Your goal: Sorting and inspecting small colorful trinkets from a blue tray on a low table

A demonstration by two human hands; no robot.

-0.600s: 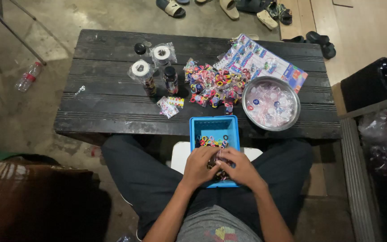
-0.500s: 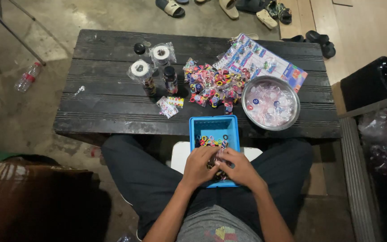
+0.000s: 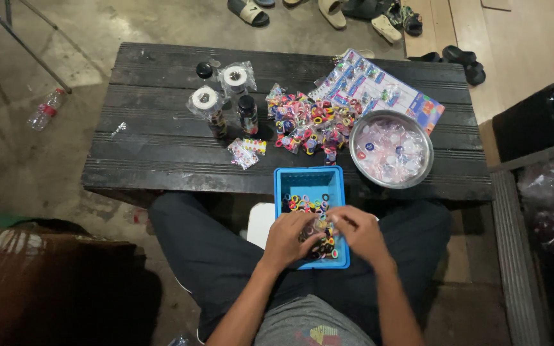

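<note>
Both hands meet over the blue tray (image 3: 309,182) on the lap, at the worktop's (image 3: 161,147) near edge. The left hand (image 3: 290,238) and right hand (image 3: 361,234) seem to pinch small rings (image 3: 302,204) together, though what exactly they grip is unclear.

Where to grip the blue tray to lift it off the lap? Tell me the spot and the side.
Grip the blue tray by its far short rim, coming from the table side. That end is bare and its raised wall shows; the left hand and right hand cover the near end.
</note>
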